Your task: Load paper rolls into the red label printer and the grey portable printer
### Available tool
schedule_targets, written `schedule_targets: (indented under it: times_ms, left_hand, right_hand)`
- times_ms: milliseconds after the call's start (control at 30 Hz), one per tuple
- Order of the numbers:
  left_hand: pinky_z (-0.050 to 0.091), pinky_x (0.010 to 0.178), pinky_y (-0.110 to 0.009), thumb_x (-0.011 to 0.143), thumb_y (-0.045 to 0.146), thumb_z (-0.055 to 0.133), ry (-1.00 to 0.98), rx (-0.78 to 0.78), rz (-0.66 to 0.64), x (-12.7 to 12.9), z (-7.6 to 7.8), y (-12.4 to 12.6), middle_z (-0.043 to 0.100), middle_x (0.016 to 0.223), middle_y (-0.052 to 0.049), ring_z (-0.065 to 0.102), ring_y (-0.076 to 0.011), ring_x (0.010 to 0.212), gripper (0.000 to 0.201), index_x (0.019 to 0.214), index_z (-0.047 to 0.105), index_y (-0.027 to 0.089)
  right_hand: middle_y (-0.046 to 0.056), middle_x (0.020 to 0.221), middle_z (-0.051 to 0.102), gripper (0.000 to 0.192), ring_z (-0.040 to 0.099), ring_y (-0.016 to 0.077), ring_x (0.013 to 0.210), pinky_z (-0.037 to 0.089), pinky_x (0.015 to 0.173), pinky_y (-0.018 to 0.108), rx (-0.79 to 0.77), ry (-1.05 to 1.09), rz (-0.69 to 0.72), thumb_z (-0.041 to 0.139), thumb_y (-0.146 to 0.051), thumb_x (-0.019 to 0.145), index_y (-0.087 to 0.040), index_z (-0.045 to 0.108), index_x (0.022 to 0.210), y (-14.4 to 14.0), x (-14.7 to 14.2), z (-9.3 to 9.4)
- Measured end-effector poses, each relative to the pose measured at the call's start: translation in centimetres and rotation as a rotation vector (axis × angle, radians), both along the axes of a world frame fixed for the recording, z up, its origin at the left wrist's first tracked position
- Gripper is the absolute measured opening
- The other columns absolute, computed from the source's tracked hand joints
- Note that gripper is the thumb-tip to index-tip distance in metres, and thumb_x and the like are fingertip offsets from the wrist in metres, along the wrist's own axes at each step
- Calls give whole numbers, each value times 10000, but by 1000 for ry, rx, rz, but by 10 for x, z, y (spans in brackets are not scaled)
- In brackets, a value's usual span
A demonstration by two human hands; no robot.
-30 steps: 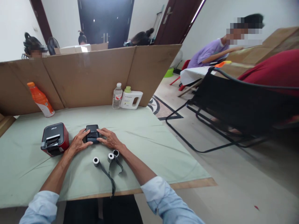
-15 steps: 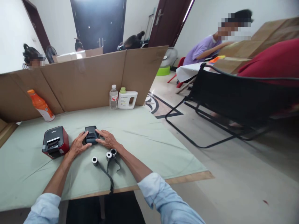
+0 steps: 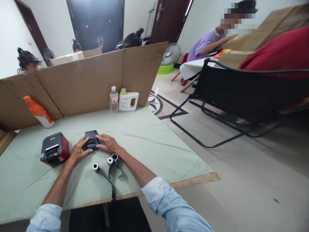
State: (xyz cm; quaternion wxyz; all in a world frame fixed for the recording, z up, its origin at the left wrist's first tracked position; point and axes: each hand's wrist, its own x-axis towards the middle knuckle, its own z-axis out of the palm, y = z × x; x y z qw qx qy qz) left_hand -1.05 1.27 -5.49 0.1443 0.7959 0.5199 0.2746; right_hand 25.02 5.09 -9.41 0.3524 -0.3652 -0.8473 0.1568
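A small black printer [image 3: 91,139] rests on the green-covered table [image 3: 149,141]. My left hand [image 3: 77,152] grips its left side and my right hand [image 3: 107,145] presses against its right side, fingers over the front. Just in front of my hands lie three small rolls: one roll [image 3: 95,167] trails a dark strip toward the table's near edge, and two more rolls [image 3: 112,159] sit together beside my right wrist. A red and black printer [image 3: 53,149] stands left of my left hand.
A cardboard screen [image 3: 91,80] walls the table's far side. Against it stand an orange bottle [image 3: 38,111], a water bottle [image 3: 114,99] and a white jug [image 3: 128,101]. A black folding chair [image 3: 236,96] is to the right. Other people sit behind the screen and at the right.
My hands stay on the small black printer. The view has swung slightly right and down, so everything sits a little further left in the picture.
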Motion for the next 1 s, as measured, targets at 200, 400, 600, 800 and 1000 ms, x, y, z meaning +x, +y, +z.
schedule_targets:
  times_ms: [200,400,600,800,1000]
  left_hand:
    - [449,1176,-547,767,460,834,-17,5,13,1,-2,2,616,1464,-179,574,-368,1379,792,1474,595,198]
    - [442,1187,-533,774,428,824,-8,-1,10,1,-1,1,597,1495,-157,563,-348,1393,810,1507,548,218]
    - [456,1175,-526,732,386,850,-4,-15,-2,2,4,4,597,1495,-159,579,-349,1376,877,1525,519,209]
    - [515,1113,-502,727,391,847,-20,-27,3,3,3,7,613,1461,-169,601,-349,1343,883,1521,519,186]
    - [503,1129,-505,714,417,861,-4,41,15,9,5,11,646,1407,-154,620,-353,1309,858,1487,558,202]
  right_hand:
    - [112,1265,681,612,652,234,1163,530,1000,351,-1,-23,-2,700,-470,961,-227,553,1503,-1,0,3]
    - [121,1265,683,621,644,245,1165,526,1008,368,14,-4,-15,695,-481,959,-228,547,1506,-2,0,1]
    - [141,1265,697,739,647,268,1150,525,1006,397,-15,14,-29,717,-524,931,-203,478,1552,-1,-1,-2]
    - [148,1239,699,654,660,271,1148,532,995,380,-35,67,-2,760,-494,905,-170,589,1447,0,-1,0]
    - [131,1220,729,550,703,241,1054,557,947,356,-118,183,14,740,-414,926,-163,639,1405,-1,-1,6]
